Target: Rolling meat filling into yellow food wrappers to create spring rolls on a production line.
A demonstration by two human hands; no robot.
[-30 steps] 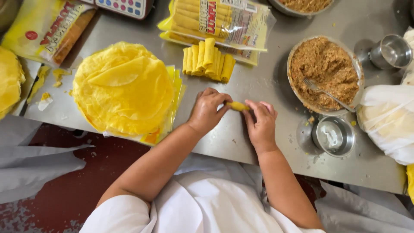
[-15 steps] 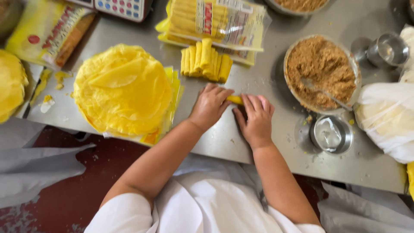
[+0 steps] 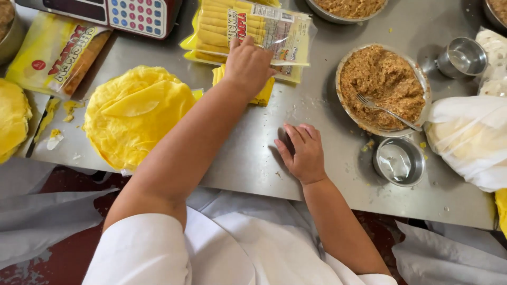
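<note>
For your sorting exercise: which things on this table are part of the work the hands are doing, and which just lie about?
In use:
left hand on the rolls
right hand on the table
wrappers
filling bowl with fork

Lying about:
scale
sealed packs
small cup

Rolls under your left hand: a small pile of yellow rolled sticks [image 3: 264, 95], lying side by side on the counter just below the clear packet, mostly hidden by your hand.
Colour and shape: bright yellow, short, tube-like.
Contact: your left hand [image 3: 248, 64] rests palm-down on top of the pile.
Place: near the counter's middle, between the yellow wrapper stack and the filling bowl.
</note>
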